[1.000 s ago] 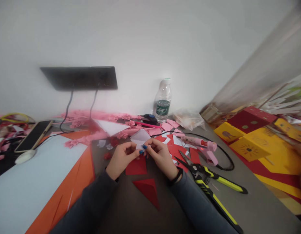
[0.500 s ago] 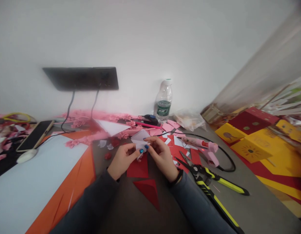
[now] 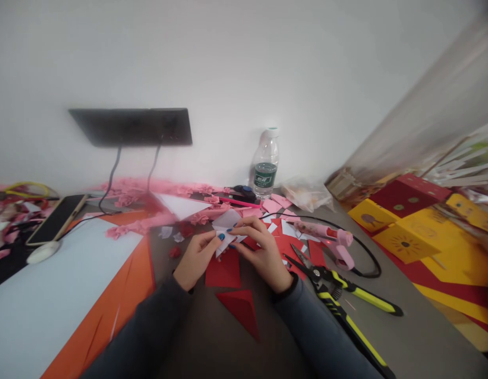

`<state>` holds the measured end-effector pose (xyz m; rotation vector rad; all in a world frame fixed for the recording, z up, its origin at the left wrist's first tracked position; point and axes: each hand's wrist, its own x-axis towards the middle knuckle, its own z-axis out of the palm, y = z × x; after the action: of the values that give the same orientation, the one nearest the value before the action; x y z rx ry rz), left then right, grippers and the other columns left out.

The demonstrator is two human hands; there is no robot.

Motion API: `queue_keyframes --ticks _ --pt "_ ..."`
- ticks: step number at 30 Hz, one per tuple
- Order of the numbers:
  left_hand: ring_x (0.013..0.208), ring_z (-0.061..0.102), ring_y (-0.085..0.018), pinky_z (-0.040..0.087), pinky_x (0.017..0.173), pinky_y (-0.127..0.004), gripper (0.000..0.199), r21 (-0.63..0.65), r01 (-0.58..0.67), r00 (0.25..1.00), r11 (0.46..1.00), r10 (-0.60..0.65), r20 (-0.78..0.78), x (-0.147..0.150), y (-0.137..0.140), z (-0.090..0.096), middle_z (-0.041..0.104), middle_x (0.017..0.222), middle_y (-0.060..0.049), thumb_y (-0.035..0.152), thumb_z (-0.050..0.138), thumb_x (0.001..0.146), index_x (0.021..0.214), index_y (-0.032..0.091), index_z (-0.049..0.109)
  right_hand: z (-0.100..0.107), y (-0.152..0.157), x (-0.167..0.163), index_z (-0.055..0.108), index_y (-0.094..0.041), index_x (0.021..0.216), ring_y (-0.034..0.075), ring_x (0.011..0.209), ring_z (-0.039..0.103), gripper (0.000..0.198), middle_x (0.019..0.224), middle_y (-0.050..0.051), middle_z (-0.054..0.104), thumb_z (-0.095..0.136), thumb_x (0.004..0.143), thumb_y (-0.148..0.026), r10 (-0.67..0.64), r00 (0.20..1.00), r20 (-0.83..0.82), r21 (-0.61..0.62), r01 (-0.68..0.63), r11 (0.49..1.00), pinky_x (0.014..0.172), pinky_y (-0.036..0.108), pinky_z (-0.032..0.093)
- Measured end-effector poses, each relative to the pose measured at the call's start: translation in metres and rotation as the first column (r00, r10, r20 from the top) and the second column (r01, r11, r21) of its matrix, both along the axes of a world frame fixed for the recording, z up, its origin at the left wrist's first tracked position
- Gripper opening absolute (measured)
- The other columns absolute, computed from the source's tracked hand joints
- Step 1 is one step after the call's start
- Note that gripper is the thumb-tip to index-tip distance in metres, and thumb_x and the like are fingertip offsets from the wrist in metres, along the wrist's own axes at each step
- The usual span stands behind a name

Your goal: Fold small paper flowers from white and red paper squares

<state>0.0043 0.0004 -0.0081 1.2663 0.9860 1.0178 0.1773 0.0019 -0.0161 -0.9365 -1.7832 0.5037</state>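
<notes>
Between my two hands is a small folded piece of white paper (image 3: 227, 221), held just above the table. My left hand (image 3: 197, 259) pinches its left side between thumb and fingers. On its right side, my right hand (image 3: 263, 252) has thumb and fingers closed on the paper's edge. A red paper square (image 3: 223, 272) lies beneath them, partly hidden by the hands. Nearer to me is a folded red paper triangle (image 3: 241, 311). Red and white paper scraps (image 3: 281, 234) lie just beyond my right hand.
Scissors with yellow-black handles (image 3: 334, 284) and a pink glue gun (image 3: 332, 242) with a black cord lie on the right. A water bottle (image 3: 266, 168) stands against the wall. Orange and white sheets (image 3: 70, 295) and a phone (image 3: 56, 220) are on the left. Yellow boxes (image 3: 409, 237) sit far right.
My right thumb and fingers have spread a little and shifted along the paper's right side. The white paper has turned slightly between my hands. Things on the table have stayed put.
</notes>
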Motion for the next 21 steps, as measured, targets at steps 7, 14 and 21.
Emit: queue_keyframes --ticks 7,14,21 --pt "0.056 0.046 -0.011 0.036 0.053 -0.023 0.033 0.046 0.009 0.999 0.999 -0.007 -0.05 -0.0002 -0.0013 0.0054 0.054 0.06 0.002 0.043 0.06 0.085 0.074 0.013 0.068 0.0036 -0.0001 0.0005 0.07 -0.023 0.093 0.022 0.094 0.06 0.007 0.098 0.007 0.061 0.067 0.087 -0.025 0.052 0.996 -0.075 -0.054 -0.056 0.997 0.084 0.038 0.048" --pt "0.061 0.051 -0.013 0.041 0.058 -0.024 0.032 0.0 0.018 1.0 1.0 -0.018 0.007 0.0015 -0.0006 0.0049 0.063 0.069 -0.003 0.042 0.064 0.082 0.086 0.012 0.073 0.0023 -0.0032 -0.0002 0.071 -0.025 0.089 0.02 0.087 0.057 0.009 0.104 0.007 0.058 0.065 0.087 -0.019 -0.043 0.999 -0.027 0.085 0.046 0.995 0.078 0.038 0.049" --pt "0.07 0.056 -0.016 0.043 0.064 -0.025 0.032 -0.014 0.007 1.0 1.0 -0.006 0.024 0.0015 -0.0007 0.0036 0.07 0.082 -0.006 0.038 0.066 0.081 0.1 0.014 0.076 0.0042 -0.0058 0.0 0.069 -0.025 0.088 0.021 0.087 0.056 0.012 0.104 0.007 0.059 0.062 0.089 -0.015 -0.041 0.999 0.001 0.094 0.041 0.995 0.077 0.039 0.049"
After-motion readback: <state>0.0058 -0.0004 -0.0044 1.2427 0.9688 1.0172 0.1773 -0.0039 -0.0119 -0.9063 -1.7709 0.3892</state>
